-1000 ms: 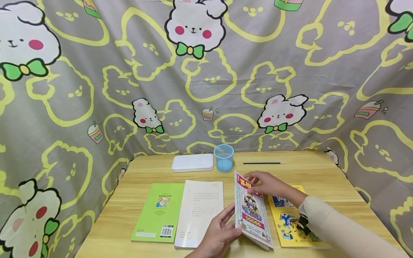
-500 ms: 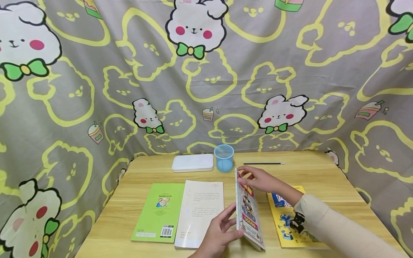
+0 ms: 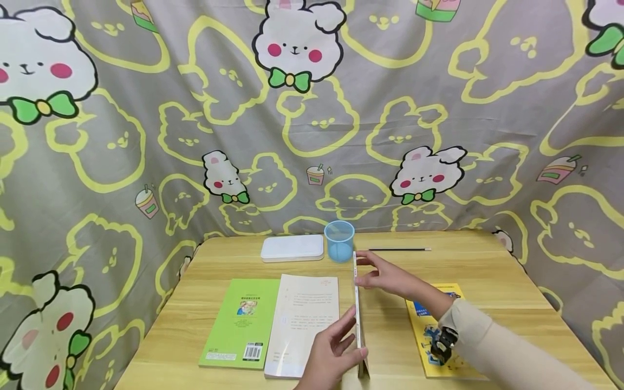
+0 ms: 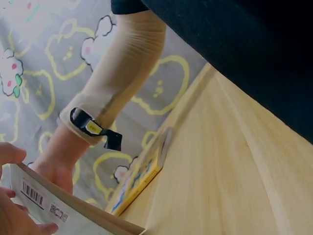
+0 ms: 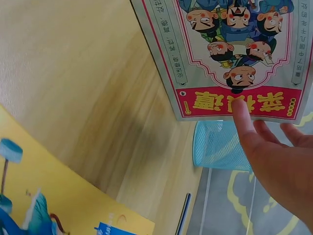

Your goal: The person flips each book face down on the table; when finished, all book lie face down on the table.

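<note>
An illustrated book [image 3: 358, 309] with a red title band stands on edge near the middle of the table, its spine toward the head camera. My left hand [image 3: 331, 349] holds its near end, thumb on one side and fingers on the other. At the far end my right hand [image 3: 387, 275] pinches it; in the right wrist view the thumb lies on the front cover [image 5: 239, 44]. The left wrist view shows the barcode on the back cover [image 4: 33, 193]. Left of it lie a cream book [image 3: 303, 346] and a green book [image 3: 234, 330].
A yellow book [image 3: 423, 330] lies at the right, partly under my right forearm. Along the back are a white case [image 3: 292, 247], a blue mesh cup [image 3: 339, 249] and a pencil [image 3: 400, 249]. A patterned curtain [image 3: 312, 135] surrounds the wooden table [image 3: 170, 336].
The held book has turned from showing its front cover to standing upright edge-on. My right hand has shifted left with its far end; the left hand has barely moved.
</note>
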### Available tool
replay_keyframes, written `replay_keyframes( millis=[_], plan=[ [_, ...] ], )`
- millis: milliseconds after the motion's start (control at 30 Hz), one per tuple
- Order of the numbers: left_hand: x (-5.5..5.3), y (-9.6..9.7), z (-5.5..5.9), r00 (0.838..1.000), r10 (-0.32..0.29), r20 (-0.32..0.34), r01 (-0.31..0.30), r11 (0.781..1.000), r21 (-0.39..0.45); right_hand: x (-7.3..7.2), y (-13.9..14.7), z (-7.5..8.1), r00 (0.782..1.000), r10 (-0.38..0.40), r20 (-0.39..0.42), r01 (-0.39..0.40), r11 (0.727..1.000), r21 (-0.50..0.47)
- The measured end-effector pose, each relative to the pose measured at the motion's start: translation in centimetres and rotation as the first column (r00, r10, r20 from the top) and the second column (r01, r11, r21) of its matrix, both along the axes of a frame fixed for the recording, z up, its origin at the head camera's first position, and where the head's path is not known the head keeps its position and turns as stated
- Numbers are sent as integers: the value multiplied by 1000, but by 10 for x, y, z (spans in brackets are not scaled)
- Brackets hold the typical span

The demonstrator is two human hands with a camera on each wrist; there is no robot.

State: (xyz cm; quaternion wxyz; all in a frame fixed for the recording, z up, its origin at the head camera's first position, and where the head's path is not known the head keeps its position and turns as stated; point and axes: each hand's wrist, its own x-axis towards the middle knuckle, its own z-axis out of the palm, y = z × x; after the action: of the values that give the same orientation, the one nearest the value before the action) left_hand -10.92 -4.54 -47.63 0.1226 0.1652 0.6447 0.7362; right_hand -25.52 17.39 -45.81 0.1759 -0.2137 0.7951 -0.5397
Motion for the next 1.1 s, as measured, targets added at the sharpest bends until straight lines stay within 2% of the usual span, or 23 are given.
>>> replay_keyframes(
  millis=[333, 500, 733, 967, 1100],
  plan=[
    [3, -1, 2, 998, 35, -46, -40, 994, -97, 2, -2, -3, 999, 12, 48, -9, 998, -59],
    [5, 0, 4, 992, 52, -112, -69, 985, -159, 2, -1, -9, 998, 13, 57, -8, 996, -85],
    [5, 0, 1, 979, 48, -200, -86, 979, -185, 4, -1, -11, 995, 1, 100, 10, 994, -110],
    [5, 4, -3, 972, 46, -229, -106, 960, -259, 5, 4, -16, 996, 26, 88, -12, 988, -151],
    [3, 7, -8, 961, 38, -276, -125, 944, -306, 4, 10, -19, 994, 70, 84, -54, 982, -180]
  ],
)
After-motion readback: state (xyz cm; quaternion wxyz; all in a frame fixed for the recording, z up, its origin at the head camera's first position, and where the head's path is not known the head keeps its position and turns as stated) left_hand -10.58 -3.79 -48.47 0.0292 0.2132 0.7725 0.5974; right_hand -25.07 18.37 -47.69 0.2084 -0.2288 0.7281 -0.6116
